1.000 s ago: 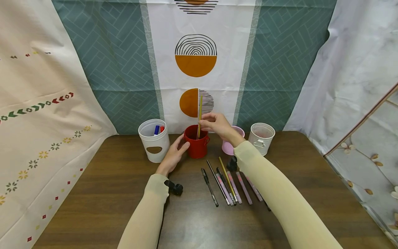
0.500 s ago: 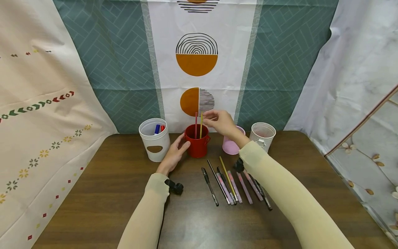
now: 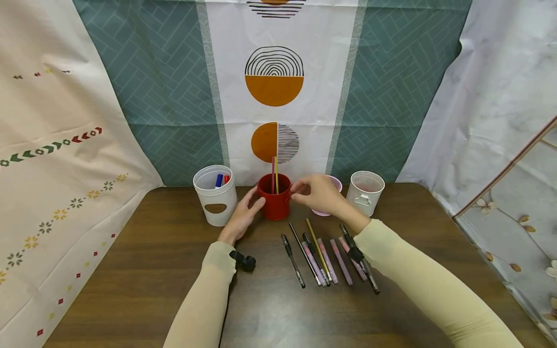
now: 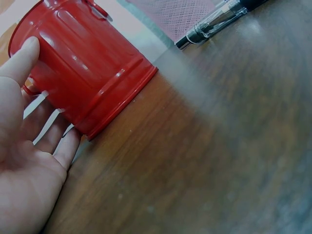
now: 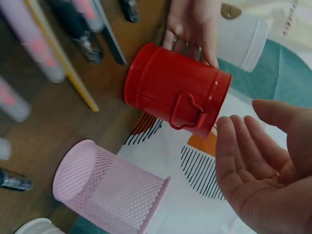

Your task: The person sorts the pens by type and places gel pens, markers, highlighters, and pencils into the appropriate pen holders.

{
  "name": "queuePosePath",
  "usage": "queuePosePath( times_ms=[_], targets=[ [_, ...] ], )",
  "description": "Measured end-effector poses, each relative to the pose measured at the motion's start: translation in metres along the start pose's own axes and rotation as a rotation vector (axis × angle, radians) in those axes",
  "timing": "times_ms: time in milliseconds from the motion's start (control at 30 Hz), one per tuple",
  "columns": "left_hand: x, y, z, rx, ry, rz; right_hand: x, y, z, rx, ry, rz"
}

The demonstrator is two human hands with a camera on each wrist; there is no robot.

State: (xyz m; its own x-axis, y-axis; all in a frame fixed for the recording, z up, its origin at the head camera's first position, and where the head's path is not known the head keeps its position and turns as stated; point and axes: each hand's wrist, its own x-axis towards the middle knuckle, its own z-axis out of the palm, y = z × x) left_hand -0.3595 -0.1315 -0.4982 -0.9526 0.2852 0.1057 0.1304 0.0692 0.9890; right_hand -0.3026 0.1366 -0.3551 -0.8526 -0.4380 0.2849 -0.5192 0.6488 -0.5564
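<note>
A small red metal bucket (image 3: 276, 208) stands upright near the back of the table, with a red pencil (image 3: 273, 175) and a yellow pencil (image 3: 276, 174) leaning in it. My left hand (image 3: 243, 215) holds its left side. In the left wrist view the thumb lies on the wall near the rim and the fingers (image 4: 68, 146) reach round behind. My right hand (image 3: 319, 193) is beside the bucket's right side, near its wire handle (image 5: 187, 114). Nothing is in this hand; in the right wrist view its fingers are gently bent, thumb apart.
A white bucket (image 3: 217, 212) with blue and red markers is at left. A pink mesh cup (image 5: 109, 187) is partly behind my right hand; another white bucket (image 3: 367, 186) stands further right. Several pens and pencils lie in front, including a black pen (image 3: 292, 261) and a yellow pencil (image 3: 318, 249).
My right hand let go of the yellow pencil, which now leans in the red bucket beside the red one, then moved down and right to the bucket's side. My left hand stayed put.
</note>
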Motion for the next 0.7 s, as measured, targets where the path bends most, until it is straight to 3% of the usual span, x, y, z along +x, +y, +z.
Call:
queuePosePath(
  times_ms=[333, 700],
  targets=[
    [-0.001, 0.000, 0.000, -0.020, -0.004, 0.016, -0.047, -0.001, 0.016, -0.078, -0.102, -0.003],
    [0.000, -0.001, 0.001, -0.034, -0.002, 0.025, -0.079, 0.003, 0.047, -0.145, -0.211, 0.094]
  ],
)
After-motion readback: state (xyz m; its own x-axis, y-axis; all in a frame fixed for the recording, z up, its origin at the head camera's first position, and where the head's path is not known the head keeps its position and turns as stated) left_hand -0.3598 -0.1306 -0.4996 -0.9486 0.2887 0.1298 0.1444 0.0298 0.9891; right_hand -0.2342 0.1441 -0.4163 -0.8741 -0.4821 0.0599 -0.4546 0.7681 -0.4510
